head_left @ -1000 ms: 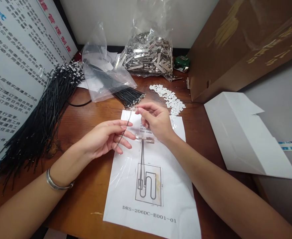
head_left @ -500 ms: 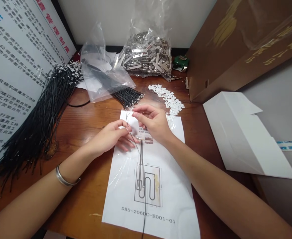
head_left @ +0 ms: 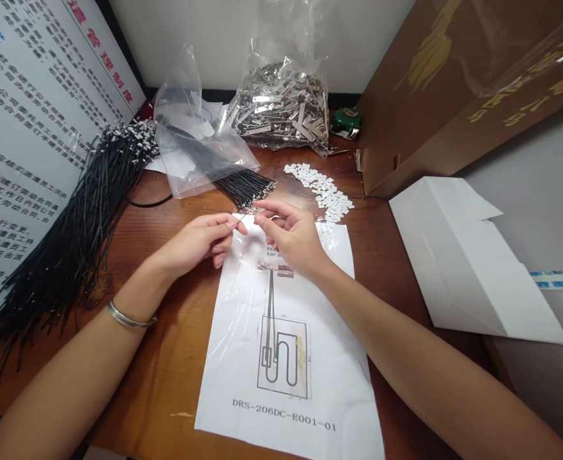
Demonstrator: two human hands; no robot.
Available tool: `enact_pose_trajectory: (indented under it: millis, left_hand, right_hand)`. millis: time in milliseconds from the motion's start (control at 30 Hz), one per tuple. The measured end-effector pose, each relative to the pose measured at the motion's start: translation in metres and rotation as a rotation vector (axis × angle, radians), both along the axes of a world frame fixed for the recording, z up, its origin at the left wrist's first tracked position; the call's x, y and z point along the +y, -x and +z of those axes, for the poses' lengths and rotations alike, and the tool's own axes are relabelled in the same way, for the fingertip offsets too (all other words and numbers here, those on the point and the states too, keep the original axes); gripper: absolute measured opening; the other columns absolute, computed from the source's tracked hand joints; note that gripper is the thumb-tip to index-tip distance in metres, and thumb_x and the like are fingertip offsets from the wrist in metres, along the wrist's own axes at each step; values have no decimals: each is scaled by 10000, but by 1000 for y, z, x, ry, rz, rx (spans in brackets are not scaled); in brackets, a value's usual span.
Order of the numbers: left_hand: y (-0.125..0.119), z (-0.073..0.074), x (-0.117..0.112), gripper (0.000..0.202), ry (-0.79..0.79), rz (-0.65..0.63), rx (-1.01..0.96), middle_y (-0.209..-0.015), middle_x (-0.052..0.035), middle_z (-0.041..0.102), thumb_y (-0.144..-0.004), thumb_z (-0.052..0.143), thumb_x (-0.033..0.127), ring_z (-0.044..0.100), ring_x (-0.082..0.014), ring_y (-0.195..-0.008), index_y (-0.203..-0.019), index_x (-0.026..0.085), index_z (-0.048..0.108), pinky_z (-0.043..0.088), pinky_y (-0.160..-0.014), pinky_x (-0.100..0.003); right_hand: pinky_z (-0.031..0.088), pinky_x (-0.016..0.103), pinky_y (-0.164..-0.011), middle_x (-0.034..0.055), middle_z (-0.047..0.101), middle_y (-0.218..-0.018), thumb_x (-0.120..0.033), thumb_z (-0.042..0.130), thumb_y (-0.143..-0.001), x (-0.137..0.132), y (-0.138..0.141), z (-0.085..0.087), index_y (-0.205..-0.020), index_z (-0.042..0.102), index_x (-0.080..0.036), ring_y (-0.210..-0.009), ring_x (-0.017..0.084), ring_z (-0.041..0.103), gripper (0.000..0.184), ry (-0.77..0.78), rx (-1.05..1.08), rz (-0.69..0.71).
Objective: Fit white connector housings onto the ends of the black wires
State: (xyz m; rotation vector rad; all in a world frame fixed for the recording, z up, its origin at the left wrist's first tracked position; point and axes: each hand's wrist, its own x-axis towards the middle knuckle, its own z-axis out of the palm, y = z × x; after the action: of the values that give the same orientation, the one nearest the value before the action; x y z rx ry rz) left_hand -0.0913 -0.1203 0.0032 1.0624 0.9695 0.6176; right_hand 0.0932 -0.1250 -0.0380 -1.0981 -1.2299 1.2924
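Over the top edge of a printed drawing sheet [head_left: 243,377], my two hands come close together. My left hand [head_left: 204,241] is closed in a pinch on a thin black wire [head_left: 243,219], of which only a short piece shows near the fingertips. Facing it, my right hand [head_left: 288,233] has thumb and forefinger drawn together close to the wire's end; whatever lies between them is too small to make out. Just beyond the fingers lies a bundle of black wires [head_left: 245,185] with bare metallic ends, partly under a clear plastic bag [head_left: 185,153].
Small white connector pieces [head_left: 326,191] lie in a heap beyond my right hand. Behind are a bag of metal strips [head_left: 285,108] and a green tape measure [head_left: 346,122]. Black cables [head_left: 84,204] pile up at left. A brown box [head_left: 406,108] and folded white card [head_left: 473,268] stand right.
My left hand has moved up and slightly left, turning its pinch toward the right fingertips. The wire's long tail no longer shows across the sheet. My right hand stays nearly in place.
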Motion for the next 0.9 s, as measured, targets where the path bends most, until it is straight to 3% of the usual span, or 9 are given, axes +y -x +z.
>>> enact_pose_trajectory:
  millis: [167, 467, 733, 900]
  left_hand:
    - [17, 2, 7, 170, 37, -92, 21, -479, 78, 334, -900, 589, 300, 340, -60, -381, -872, 134, 617, 336, -396, -163]
    - [1, -5, 0, 189, 4, -250, 44, -554, 41, 502, -924, 552, 335, 548, -103, -485, -864, 156, 556, 459, -522, -209]
    - [-11, -12, -1, 296, -5, -22, -14, -541, 16, 551, -895, 566, 410, 555, -115, -437, -755, 149, 560, 476, -459, -224]
    - [-16, -17, -2, 227, -67, 82, -52, -540, 32, 567, -866, 617, 361, 572, -111, -444, -793, 154, 560, 488, -476, -215]
  right_hand:
    - [350, 230, -440, -18, 604, -782, -296, 713, -775, -1, 0, -1, -996, 705, -169, -477, 34, 463, 255, -9, -9, 30]
    - [396, 236, -463, 3, 664, -819, -312, 740, -743, 2, -1, 0, -850, 679, -179, -505, 50, 491, 181, -32, 18, 33]
    - [374, 247, -492, 11, 693, -800, -306, 702, -779, -1, 2, -4, -858, 708, -184, -537, 68, 489, 146, -88, -78, 88]
    - [344, 240, -445, -5, 646, -777, -300, 716, -763, -2, 0, -1, -964, 691, -176, -492, 52, 451, 237, -43, -50, 61]
